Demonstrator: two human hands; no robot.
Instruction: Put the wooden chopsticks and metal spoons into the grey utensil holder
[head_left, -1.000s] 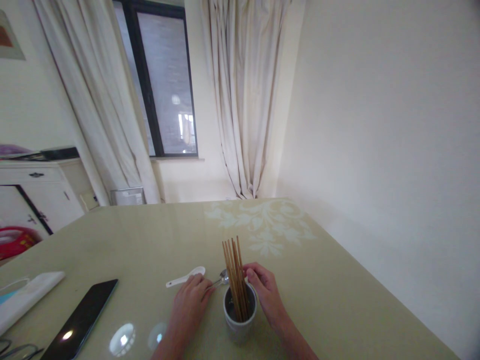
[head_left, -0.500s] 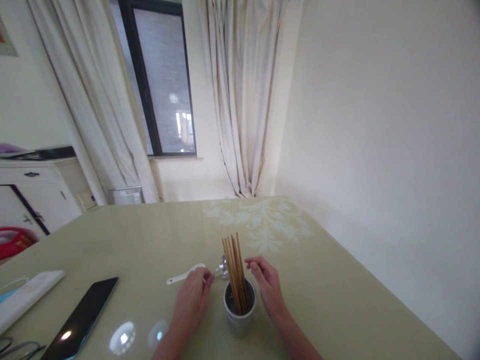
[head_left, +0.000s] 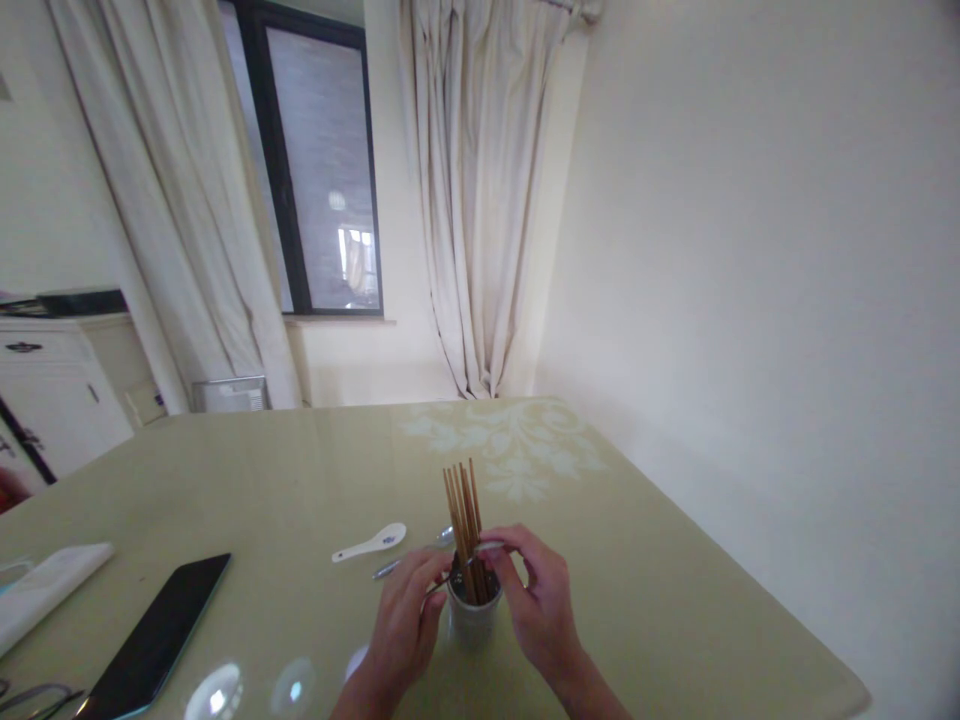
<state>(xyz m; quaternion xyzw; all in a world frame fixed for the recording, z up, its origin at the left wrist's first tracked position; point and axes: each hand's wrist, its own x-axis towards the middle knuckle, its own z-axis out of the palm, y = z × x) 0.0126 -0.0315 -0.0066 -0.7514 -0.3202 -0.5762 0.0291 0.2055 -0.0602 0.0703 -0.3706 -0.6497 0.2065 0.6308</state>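
Observation:
A grey cup (head_left: 474, 622) stands upright on the table, holding several wooden chopsticks (head_left: 463, 520) that lean slightly left. Over its rim, my right hand (head_left: 541, 598) pinches the shiny head of a metal spoon (head_left: 490, 546). The spoon's thin handle runs down to the left, where the fingers of my left hand (head_left: 409, 610) close on it, beside the cup. Another metal spoon (head_left: 386, 570) lies on the table behind my left hand, partly hidden by it. Farther left rests a white ceramic spoon (head_left: 375, 541) with a small blue mark.
A black tablet-like device (head_left: 161, 635) lies on the table (head_left: 300, 470) at the left, near a white flat object (head_left: 52, 590) and some cables (head_left: 41, 698). A wall (head_left: 750, 300) runs along the right side. Curtains (head_left: 487, 200) and a window hang beyond the far edge.
My hands have come together over the cup with a metal spoon lifted between them. My left hand has moved off the white spoon, which now shows whole. The view has shifted slightly.

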